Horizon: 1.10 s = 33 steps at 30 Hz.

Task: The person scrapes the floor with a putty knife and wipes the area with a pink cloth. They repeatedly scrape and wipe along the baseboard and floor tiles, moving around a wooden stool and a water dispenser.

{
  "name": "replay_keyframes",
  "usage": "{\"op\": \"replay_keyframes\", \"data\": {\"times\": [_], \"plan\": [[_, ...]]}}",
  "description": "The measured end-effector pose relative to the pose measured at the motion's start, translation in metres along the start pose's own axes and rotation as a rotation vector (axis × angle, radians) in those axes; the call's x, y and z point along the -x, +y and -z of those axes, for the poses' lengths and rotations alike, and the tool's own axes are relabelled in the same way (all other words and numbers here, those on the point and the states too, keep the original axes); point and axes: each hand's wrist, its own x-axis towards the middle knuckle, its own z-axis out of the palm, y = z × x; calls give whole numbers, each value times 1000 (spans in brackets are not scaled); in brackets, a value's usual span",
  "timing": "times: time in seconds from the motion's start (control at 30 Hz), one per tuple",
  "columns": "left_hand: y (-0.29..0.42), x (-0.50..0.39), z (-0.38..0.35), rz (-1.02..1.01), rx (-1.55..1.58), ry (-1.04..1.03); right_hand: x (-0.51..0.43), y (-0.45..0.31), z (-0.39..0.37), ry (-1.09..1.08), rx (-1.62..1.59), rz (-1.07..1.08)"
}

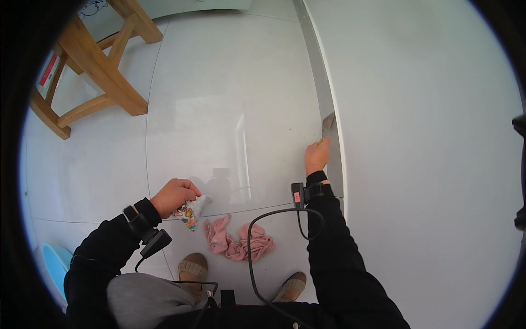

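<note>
My right hand [317, 155] is closed around the handle of a scraper, at the right of the view. Its flat metal blade [328, 123] lies against the grey skirting board [311, 45] at the foot of the white wall. In my left hand [174, 197] a white cloth with a colourful print [189, 214] is pinched, hanging just above the tiled floor. A crumpled pink cloth [236, 242] rests on the floor between my hands, near my feet.
A wooden stool [102, 70] stands at the upper left, with a red and white item [50, 70] behind its legs. A light blue basin [55, 263] is at the lower left. From my right wrist a black cable [249, 255] loops over the pink cloth.
</note>
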Motion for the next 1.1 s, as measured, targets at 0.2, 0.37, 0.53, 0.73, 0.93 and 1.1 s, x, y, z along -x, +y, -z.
{"op": "replay_keyframes", "data": {"times": [0.2,0.37,0.53,0.73,0.93,1.1], "plan": [[-2,-2,-2,-14,38,4,7,9,0,-16,19,-47],[2,1,-1,-6,13,-13,-6,0,-1,-17,2,-79],[0,-2,-2,-76,9,-31,67,24,26,21,-38,-183],[4,1,-3,-8,8,-1,40,16,21,3,-49,-116],[6,2,-4,-53,10,-15,57,28,21,-64,62,-358],[6,2,-5,31,20,28,37,34,11,-48,-68,-91]]}}
